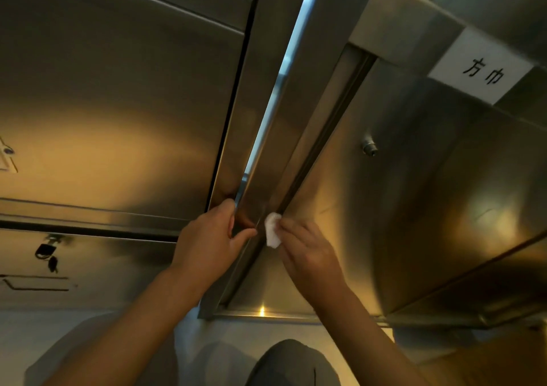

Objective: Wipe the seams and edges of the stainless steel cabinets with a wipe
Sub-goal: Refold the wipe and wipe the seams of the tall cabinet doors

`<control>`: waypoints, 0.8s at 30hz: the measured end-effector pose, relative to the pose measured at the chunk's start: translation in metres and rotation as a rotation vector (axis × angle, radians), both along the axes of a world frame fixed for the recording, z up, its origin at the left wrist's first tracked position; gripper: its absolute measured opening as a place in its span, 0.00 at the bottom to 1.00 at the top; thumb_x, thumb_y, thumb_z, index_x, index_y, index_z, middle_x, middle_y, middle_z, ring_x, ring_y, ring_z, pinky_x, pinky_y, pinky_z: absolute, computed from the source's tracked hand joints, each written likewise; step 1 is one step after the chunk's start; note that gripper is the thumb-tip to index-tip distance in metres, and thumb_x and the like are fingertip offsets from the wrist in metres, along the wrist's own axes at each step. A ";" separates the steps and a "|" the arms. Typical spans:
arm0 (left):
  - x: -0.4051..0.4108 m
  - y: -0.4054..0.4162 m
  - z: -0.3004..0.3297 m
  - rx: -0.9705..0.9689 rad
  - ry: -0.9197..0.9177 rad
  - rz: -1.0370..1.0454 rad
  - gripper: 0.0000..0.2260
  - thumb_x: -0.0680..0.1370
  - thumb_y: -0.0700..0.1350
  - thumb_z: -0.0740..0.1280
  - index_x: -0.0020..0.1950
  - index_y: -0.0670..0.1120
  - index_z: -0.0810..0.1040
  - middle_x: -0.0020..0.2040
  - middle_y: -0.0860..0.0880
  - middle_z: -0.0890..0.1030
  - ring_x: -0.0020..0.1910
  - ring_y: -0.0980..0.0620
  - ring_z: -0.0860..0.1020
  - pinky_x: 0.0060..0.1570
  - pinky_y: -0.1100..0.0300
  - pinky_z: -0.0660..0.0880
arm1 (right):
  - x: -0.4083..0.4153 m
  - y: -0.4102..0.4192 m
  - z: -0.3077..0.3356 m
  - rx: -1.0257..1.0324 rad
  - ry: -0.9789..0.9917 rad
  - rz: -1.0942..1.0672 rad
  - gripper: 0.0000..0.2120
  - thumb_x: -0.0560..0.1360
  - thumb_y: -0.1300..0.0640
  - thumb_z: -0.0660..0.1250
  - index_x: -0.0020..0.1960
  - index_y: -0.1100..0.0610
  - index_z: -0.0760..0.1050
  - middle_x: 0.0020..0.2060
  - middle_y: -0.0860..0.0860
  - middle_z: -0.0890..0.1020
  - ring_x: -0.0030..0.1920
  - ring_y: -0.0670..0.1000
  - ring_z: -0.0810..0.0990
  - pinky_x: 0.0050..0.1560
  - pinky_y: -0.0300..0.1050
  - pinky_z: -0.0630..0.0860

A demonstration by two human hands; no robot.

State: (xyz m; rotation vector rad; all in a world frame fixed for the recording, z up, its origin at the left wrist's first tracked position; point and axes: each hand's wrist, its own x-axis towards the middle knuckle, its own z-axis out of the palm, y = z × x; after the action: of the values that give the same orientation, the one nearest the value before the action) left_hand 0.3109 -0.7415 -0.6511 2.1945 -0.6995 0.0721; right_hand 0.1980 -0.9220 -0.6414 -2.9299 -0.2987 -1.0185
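Two stainless steel cabinets fill the view, a left cabinet [118, 104] and a right cabinet door [414, 193], with a narrow bright gap [266, 119] running between their frames. My right hand [307, 255] pinches a small folded white wipe [273, 229] and presses it against the dark seam [322, 137] along the right door's left edge, low down. My left hand [211, 243] grips the vertical steel frame edge [251, 154] beside the gap, thumb on the front face, fingers curled round the edge.
A white label [481, 66] with black characters is stuck on the upper right cabinet. A round lock [370, 146] sits in the right door. A padlock [46, 251] hangs on the lower left cabinet. Pale floor lies below.
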 end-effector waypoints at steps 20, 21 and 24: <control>0.001 0.000 0.003 0.028 0.025 -0.039 0.18 0.73 0.54 0.78 0.55 0.57 0.73 0.39 0.60 0.74 0.42 0.58 0.78 0.41 0.58 0.74 | 0.042 0.028 0.069 0.185 -0.384 -0.117 0.07 0.77 0.65 0.73 0.54 0.65 0.84 0.51 0.58 0.84 0.51 0.51 0.81 0.59 0.31 0.73; 0.002 0.000 0.002 0.044 0.029 -0.049 0.21 0.72 0.52 0.80 0.58 0.58 0.73 0.41 0.60 0.77 0.46 0.56 0.80 0.45 0.55 0.78 | 0.040 0.029 0.050 0.207 -0.348 -0.114 0.06 0.77 0.65 0.73 0.53 0.65 0.84 0.51 0.58 0.84 0.51 0.50 0.81 0.60 0.28 0.70; 0.004 0.002 0.002 0.077 0.039 -0.063 0.26 0.70 0.50 0.82 0.62 0.59 0.72 0.46 0.59 0.80 0.49 0.58 0.80 0.48 0.57 0.78 | 0.037 0.030 -0.008 0.276 -0.198 -0.082 0.08 0.77 0.62 0.69 0.51 0.65 0.84 0.48 0.57 0.84 0.47 0.51 0.81 0.55 0.32 0.75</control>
State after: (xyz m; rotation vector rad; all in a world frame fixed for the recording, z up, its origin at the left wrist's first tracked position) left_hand 0.3145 -0.7399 -0.6491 2.2392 -0.7599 -0.0305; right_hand 0.2347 -0.8919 -0.6497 -2.6196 -0.0365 -1.2526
